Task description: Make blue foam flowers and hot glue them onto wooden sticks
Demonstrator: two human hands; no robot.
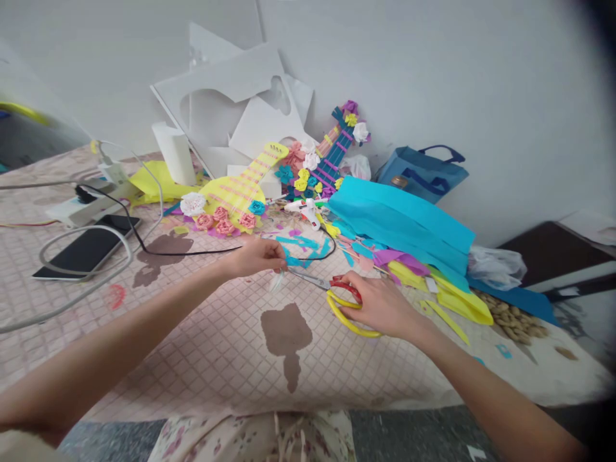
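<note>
My right hand (380,303) grips a pair of scissors (353,317) with one red and one yellow handle loop. Their blades point left, and the tips reach my left hand (260,256). Its fingers are pinched on a small clear, whitish strip (278,280) that hangs below the fingertips; its exact kind is unclear. Just beyond my hands lie blue paper scraps (303,244) and a white glue gun (308,210) with a black cord. Farther back, a yellow guitar-shaped craft (235,192) is trimmed with paper flowers, and a blue one (334,157) leans upright.
White foam board offcuts (231,83) lean on the wall. A phone (89,247), a power strip (84,202) and looping cables lie at left. Turquoise sheets (399,218), yellow strips (452,298), a blue bag (423,173) and peanuts (514,321) are at right.
</note>
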